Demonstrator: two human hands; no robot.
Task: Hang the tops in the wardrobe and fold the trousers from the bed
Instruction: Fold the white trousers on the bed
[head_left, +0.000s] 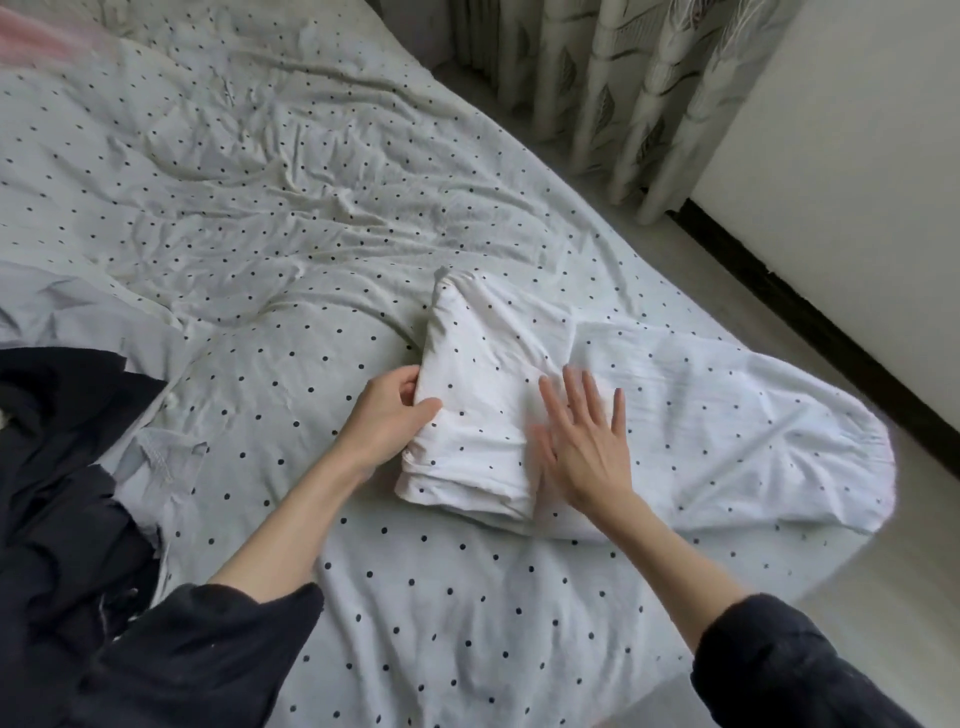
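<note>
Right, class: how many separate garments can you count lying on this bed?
2: white trousers at the bed's right edge, part folded under both hands, and a dark garment heaped at the left. More may lie out of view.

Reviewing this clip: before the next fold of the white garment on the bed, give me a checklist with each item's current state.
1. Left hand grips the folded edge of the white garment: ok.
2. Right hand lies flat, fingers spread, on the fold: ok.
3. Unfolded part lies flat on the bed: not ok, wrinkled, and its end reaches the mattress edge.
4. Fold edges line up: cannot tell, layers bunch at the near corner.
5. Dark clothing is apart from the garment: ok.
6. Garment is trousers: cannot tell.
</note>
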